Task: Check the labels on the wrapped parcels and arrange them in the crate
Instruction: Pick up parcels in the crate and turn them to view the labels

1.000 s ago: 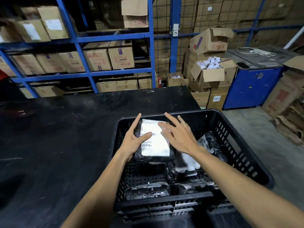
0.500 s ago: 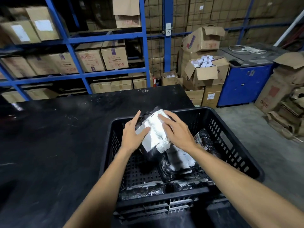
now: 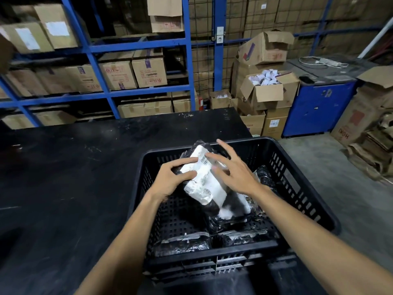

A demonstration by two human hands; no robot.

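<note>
A black plastic crate (image 3: 297,184) stands at the right end of a black table (image 3: 74,177). Over its back half I hold a black-wrapped parcel (image 3: 204,184) with a white shipping label, tilted with its far end raised. My left hand (image 3: 172,179) grips the parcel's left edge with fingers curled over the label. My right hand (image 3: 236,171) lies on its right side with fingers spread. Other black-wrapped parcels lie in the crate: one at the front left (image 3: 180,244), one at the front right (image 3: 242,235), and one against the right wall (image 3: 263,175).
Blue shelving (image 3: 187,60) with cardboard boxes runs behind the table. Open cartons (image 3: 270,92) and a blue cabinet (image 3: 319,107) stand at the back right. Flattened cardboard (image 3: 374,150) lies on the concrete floor to the right of the crate.
The labelled parcel lay flat in the crate's back left; both hands have lifted and tilted it, and it now sits higher and turned, with the left fingers curled onto it.
</note>
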